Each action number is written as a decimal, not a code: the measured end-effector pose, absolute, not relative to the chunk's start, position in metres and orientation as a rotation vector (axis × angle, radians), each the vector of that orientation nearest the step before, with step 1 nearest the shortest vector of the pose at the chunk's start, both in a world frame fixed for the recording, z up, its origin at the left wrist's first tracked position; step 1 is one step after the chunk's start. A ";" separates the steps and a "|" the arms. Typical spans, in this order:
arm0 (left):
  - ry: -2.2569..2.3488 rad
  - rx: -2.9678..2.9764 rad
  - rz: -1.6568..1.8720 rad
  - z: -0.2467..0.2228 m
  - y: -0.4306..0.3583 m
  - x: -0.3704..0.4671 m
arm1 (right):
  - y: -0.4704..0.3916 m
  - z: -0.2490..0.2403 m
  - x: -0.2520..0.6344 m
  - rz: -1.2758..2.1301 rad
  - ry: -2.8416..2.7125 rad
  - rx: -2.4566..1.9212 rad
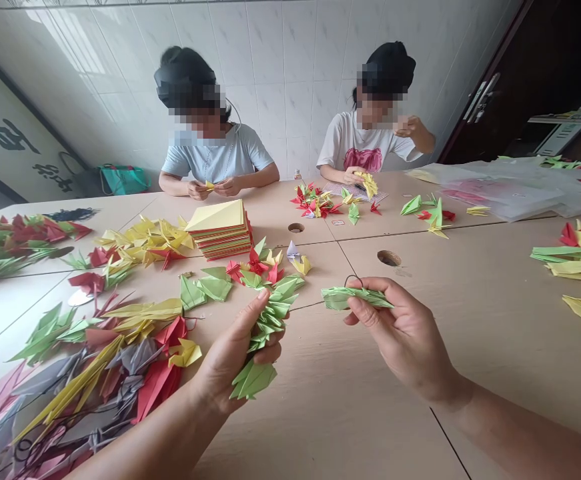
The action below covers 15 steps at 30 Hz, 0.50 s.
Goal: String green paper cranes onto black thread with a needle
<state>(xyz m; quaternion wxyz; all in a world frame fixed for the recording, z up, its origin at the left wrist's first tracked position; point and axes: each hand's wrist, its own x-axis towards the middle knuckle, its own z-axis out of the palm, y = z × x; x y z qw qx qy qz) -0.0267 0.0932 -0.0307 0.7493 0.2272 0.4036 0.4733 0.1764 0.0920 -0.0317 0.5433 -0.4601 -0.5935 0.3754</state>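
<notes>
My left hand is closed around a bunch of green folded paper cranes, whose pointed tips stick out above and below the fingers. To its right, my right hand pinches another flat bundle of green folded paper between thumb and fingers. A thin dark cord loops over the top of that bundle. Both hands are above the table, apart from each other. Just beyond my left hand lie red, green and yellow folded cranes and a few flat green folded pieces.
A stack of coloured paper squares stands beside a yellow crane pile. Strung cranes cover the table's left. Two people sit opposite, one holding yellow paper, the other a yellow bundle. Clear plastic sheets lie at right.
</notes>
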 end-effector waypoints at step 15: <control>1.052 0.917 0.918 -0.024 0.082 -0.017 | 0.084 -0.036 0.173 0.837 -1.663 -0.933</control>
